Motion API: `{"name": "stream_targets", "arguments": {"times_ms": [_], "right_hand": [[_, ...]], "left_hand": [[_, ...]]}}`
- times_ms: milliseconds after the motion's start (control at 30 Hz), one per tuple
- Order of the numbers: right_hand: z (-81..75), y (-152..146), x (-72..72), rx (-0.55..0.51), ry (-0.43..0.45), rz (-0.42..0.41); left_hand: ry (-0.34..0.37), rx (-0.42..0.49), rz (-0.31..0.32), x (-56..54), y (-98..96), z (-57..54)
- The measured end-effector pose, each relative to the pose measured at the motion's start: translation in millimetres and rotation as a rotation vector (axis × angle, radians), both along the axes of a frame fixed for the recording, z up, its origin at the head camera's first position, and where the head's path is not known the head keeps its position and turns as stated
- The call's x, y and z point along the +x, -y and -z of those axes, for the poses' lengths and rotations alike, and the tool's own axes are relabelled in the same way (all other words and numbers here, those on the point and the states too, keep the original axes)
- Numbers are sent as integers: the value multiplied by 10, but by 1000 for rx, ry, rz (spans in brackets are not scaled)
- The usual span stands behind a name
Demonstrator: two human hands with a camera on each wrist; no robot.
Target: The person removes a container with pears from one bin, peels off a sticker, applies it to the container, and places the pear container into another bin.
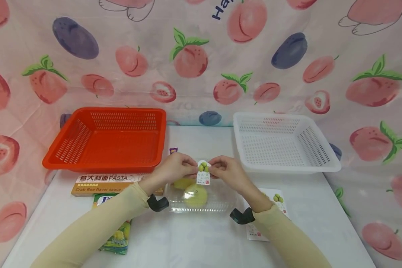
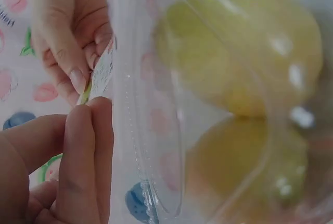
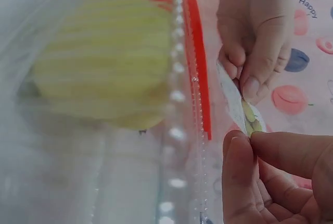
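A small white label (image 1: 203, 178) printed with green fruit stretches between my two hands, above a clear plastic clamshell box (image 1: 221, 203). Its left edge is pinched between the thumb and fingertips of my left hand (image 1: 174, 168). My right hand (image 1: 230, 175) pinches the opposite edge in the same way. Inside the box are round yellow-green fruits (image 1: 195, 196), two of them showing through the plastic in the left wrist view. Both wrist views show the label (image 3: 234, 96) slightly bent between the fingertips.
A red basket (image 1: 120, 165) stands back left, a white basket (image 1: 288, 167) back right. Under my left arm lie a pasta box (image 1: 102, 188) and a green packet (image 1: 118, 242). Printed label paper (image 1: 277, 195) lies beneath my right arm. A small purple packet (image 1: 173, 150) sits behind my left hand.
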State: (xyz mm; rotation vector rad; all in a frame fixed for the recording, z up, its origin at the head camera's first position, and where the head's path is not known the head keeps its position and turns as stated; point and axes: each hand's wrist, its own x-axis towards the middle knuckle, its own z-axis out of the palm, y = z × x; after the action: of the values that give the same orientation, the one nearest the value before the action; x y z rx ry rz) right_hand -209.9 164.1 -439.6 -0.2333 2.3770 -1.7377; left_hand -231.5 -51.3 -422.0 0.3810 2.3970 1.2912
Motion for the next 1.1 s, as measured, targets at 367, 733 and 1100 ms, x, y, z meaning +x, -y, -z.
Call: {"name": "stream_targets", "arguments": {"times_ms": [367, 733, 1100], "right_hand": [[70, 17, -42, 130, -45, -7], [16, 68, -97, 407, -125, -51], [26, 105, -98, 543, -116, -46]], "left_hand": [[-225, -122, 42, 0, -86, 66], [-204, -213, 50, -33, -135, 95], [-210, -302, 76, -36, -141, 82]]}}
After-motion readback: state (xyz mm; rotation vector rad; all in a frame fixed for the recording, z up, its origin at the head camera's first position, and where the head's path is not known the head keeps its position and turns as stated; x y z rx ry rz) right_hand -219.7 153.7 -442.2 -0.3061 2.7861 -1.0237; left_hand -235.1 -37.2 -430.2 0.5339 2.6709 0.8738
